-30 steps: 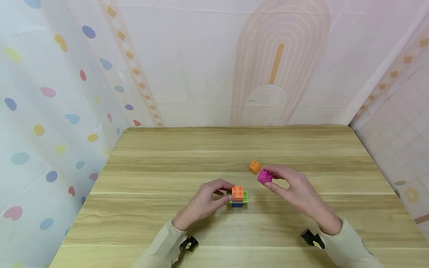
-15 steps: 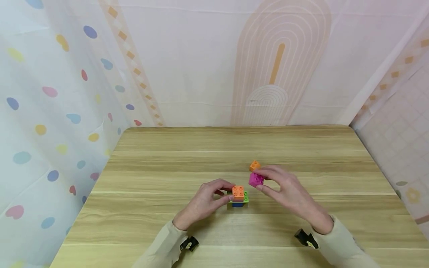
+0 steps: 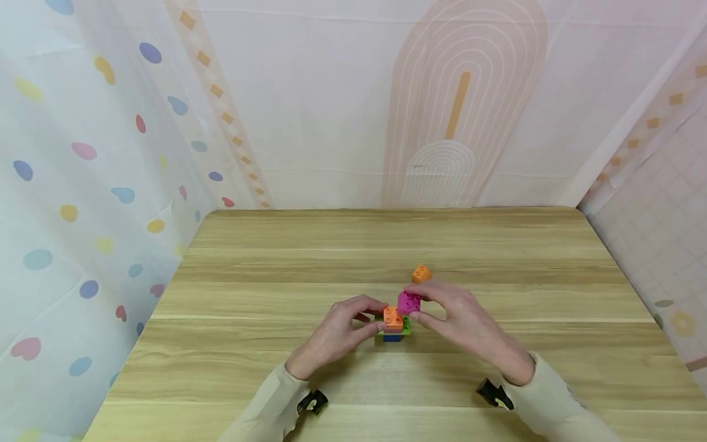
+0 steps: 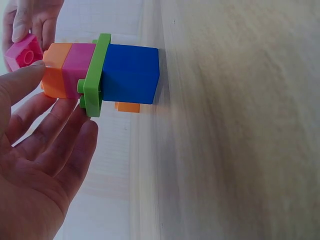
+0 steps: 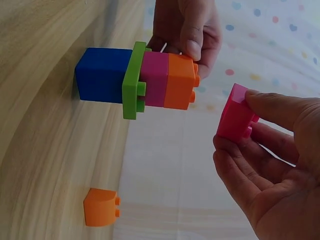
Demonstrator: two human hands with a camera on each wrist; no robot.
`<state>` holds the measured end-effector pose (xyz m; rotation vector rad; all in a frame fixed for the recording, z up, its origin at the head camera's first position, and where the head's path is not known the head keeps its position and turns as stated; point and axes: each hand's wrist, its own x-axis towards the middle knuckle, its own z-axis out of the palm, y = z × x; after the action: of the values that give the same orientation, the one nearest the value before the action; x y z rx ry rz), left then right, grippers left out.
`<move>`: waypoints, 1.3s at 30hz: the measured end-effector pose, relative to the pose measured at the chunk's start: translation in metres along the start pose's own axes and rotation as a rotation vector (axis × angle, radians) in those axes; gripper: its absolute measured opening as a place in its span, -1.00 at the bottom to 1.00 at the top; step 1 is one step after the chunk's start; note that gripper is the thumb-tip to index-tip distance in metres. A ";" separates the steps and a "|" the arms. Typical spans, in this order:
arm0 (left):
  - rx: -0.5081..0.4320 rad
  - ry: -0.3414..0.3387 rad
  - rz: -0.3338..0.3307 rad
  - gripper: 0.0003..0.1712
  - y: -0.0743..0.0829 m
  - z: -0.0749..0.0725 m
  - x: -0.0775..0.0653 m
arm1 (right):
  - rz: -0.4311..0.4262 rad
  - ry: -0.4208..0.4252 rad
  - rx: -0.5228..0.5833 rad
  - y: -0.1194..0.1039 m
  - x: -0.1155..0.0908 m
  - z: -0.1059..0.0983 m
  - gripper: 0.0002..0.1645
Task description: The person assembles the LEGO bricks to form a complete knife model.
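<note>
A stack of toy building bricks stands upright on the table: a blue block [image 5: 104,75] at the bottom, a green plate [image 5: 131,82], a magenta brick [image 5: 154,80] and an orange brick [image 3: 393,315] on top. My left hand [image 3: 339,328] holds the stack's upper part, thumb and fingertips at the orange brick. In my right hand [image 3: 461,319], a loose pink brick [image 5: 235,114] is pinched between thumb and fingers. It hangs just above and right of the orange brick, tilted, and apart from it in the right wrist view.
Behind the right hand, a single orange brick with a curved side [image 5: 100,207] lies on the wooden table [image 3: 265,270]. A patterned curtain [image 3: 326,110] hangs along the table's back edge and left side. Black wrist cameras sit at both cuffs.
My right hand has carried the pink brick leftward and slightly down, from beside the loose orange brick to the stack. The left hand and the stack have stayed in place.
</note>
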<state>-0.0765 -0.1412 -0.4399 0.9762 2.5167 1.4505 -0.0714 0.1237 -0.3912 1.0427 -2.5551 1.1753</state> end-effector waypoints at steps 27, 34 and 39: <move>-0.005 0.002 -0.019 -0.70 0.004 0.000 0.002 | -0.056 -0.066 -0.049 0.000 0.009 0.021 -0.58; 0.000 0.001 -0.018 -0.69 0.003 0.001 0.002 | -0.066 -0.066 -0.067 0.000 0.010 0.021 -0.67; 0.001 -0.006 -0.008 -0.67 0.003 0.000 0.002 | -0.073 -0.069 -0.057 0.000 0.010 0.022 -0.74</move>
<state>-0.0766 -0.1393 -0.4373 0.9680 2.5143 1.4429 -0.0759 0.1025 -0.4022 1.1720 -2.5621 1.0599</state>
